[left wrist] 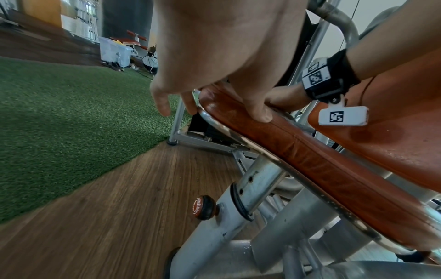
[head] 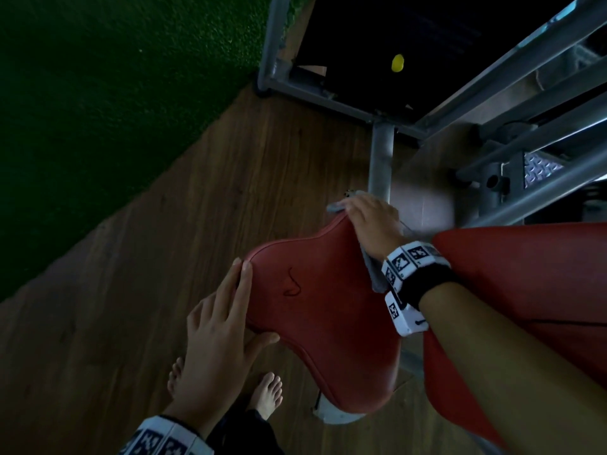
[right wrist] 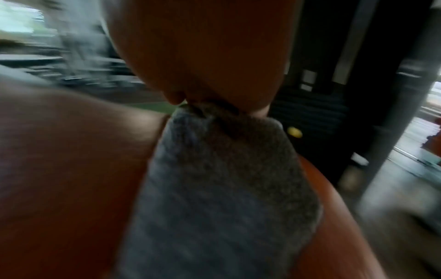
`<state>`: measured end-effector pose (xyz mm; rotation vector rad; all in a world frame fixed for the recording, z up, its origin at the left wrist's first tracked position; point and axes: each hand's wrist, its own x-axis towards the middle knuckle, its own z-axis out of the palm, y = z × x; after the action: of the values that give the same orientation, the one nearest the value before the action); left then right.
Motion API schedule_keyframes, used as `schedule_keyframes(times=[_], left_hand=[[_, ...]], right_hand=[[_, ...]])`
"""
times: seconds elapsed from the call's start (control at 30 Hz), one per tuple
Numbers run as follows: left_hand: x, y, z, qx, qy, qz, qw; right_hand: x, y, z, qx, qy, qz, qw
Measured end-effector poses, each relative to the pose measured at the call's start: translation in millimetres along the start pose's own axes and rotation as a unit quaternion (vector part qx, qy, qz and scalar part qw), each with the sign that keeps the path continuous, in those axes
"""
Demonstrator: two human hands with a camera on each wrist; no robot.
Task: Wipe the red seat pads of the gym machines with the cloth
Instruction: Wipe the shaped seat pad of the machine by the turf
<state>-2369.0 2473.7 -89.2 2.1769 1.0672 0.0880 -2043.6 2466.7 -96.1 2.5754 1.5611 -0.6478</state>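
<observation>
A red seat pad [head: 328,323] fills the middle of the head view, with a dark squiggle mark on its top. My left hand [head: 230,307] rests on its left edge with straight fingers, the thumb laid against the near side. In the left wrist view the thumb presses the seat pad's [left wrist: 310,151] rim. My right hand [head: 371,221] holds a grey cloth [head: 374,270] against the seat's far corner, fingers curled over the edge. The blurred right wrist view shows the cloth [right wrist: 226,179] lying on the seat pad [right wrist: 71,151]. A second red pad [head: 525,274] lies at the right.
The grey metal machine frame [head: 381,159] and a black weight stack with a yellow pin [head: 397,63] stand beyond the seat. Green turf [head: 98,93] borders the wooden floor [head: 164,257]. My bare feet [head: 267,395] stand below. A red-brown adjustment knob [left wrist: 203,207] sticks out under the seat.
</observation>
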Motion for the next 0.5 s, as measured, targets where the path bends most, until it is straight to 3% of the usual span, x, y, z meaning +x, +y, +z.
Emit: schedule_keyframes(times=[0.07, 0.17, 0.23, 0.37, 0.43, 0.5], left_hand=[[0.1, -0.2, 0.6, 0.002, 0.004, 0.003, 1.000], [0.4, -0.2, 1.1, 0.009, 0.004, 0.008, 1.000], [1.2, -1.2, 0.8, 0.013, 0.006, 0.012, 1.000], [2.6, -3.3, 0.0, 0.015, 0.011, 0.014, 1.000], [3.0, -4.1, -1.4, 0.011, 0.009, 0.015, 1.000], [3.8, -5.3, -3.0, 0.005, 0.007, 0.016, 1.000]], right_hand=[[-8.0, -14.2, 4.0, -0.022, -0.011, -0.106, 0.994], [-19.6, -17.5, 2.8, 0.019, -0.013, -0.179, 0.983], [-18.2, -5.0, 1.6, 0.025, -0.012, -0.183, 0.983], [-14.5, -14.4, 7.2, -0.006, 0.030, -0.079, 0.996], [-27.2, -40.1, 14.5, -0.013, 0.051, -0.094, 0.994], [-44.2, -55.0, 17.6, 0.037, 0.026, -0.140, 0.989]])
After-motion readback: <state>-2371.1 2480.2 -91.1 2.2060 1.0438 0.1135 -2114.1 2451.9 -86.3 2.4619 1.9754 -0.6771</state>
